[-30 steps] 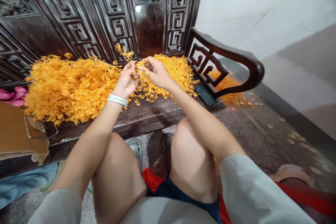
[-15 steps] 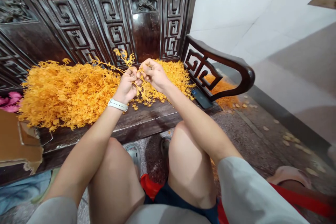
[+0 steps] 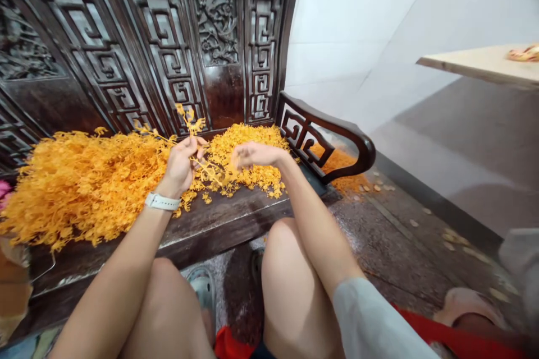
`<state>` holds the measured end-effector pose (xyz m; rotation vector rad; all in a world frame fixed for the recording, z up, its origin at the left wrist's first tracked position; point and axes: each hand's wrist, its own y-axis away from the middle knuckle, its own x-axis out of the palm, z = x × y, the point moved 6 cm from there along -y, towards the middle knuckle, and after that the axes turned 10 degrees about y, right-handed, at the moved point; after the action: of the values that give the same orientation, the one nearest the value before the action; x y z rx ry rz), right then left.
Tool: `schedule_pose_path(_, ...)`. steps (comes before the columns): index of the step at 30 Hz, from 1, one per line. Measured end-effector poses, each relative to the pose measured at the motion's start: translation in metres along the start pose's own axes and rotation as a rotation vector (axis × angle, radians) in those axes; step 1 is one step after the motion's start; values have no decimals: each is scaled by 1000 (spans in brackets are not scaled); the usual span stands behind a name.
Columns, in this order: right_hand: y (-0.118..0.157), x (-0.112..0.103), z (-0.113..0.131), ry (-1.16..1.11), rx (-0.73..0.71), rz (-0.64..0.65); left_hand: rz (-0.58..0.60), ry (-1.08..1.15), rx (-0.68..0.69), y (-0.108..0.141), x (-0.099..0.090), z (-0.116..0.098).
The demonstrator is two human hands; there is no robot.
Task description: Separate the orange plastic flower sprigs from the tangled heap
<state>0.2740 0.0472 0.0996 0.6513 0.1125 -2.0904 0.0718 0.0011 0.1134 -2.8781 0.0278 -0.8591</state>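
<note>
My left hand [image 3: 182,161], with a pale watch band [image 3: 162,201] on the wrist, is closed around an orange artificial flower stem [image 3: 188,120]. Branches of it stick out above and below my fingers. To the left spreads a large heap of orange plastic flower sprays [image 3: 96,185] on the dark wooden bench [image 3: 236,210]. My right hand [image 3: 255,155] is apart from the left, over a smaller pile of loose orange blossoms [image 3: 248,137]. Its fingers are bent downward and somewhat blurred, loosely apart, with nothing visible in them.
A carved backrest [image 3: 223,90] rises behind the heaps, and a curved armrest [image 3: 328,123] closes the right end. A dark phone [image 3: 314,179] lies beside it. More orange pieces [image 3: 343,171] lie on the floor beyond. A board [image 3: 471,61] juts in at right; a cardboard box [image 3: 14,291] stands at left.
My right hand has come away from the left and moved right over the smaller pile. The left still holds the stem. The view has shifted, bringing more of the board in.
</note>
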Motion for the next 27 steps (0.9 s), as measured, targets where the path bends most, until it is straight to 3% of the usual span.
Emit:
schedule_pose_path(1, 1, 11, -11, 51, 84, 171, -16, -50, 2, -2, -5, 4)
schedule_pose_path(2, 0, 18, -19, 48, 136, 261, -29, -89, 6, -4, -8, 7)
schedule_pose_path(3, -4, 19, -22, -18, 145, 239, -40, -121, 13, -5, -11, 9)
schedule_pose_path(4, -9, 12, -22, -144, 114, 104, -53, -147, 22, -6, -14, 11)
schedule_pose_path(7, -12, -25, -21, -630, -25, -564, -98, -186, 35, -6, -17, 12)
schedule_pose_path(8, -10, -32, -22, -731, -29, -711, -109, -187, 30, -6, -17, 12)
schedule_pose_path(11, -5, -38, -21, -719, 36, -867, -109, -185, 9, -6, -15, 14)
schedule_pose_path(14, -3, -34, -14, -527, 98, -867, -84, -178, 15, -6, -10, 15)
schedule_pose_path(20, -22, 3, 19, -458, -72, -549, -27, -168, -10, -5, 2, 29)
schedule_pose_path(27, -34, 15, 41, -223, -245, -699, -14, -211, 100, -10, 6, 32)
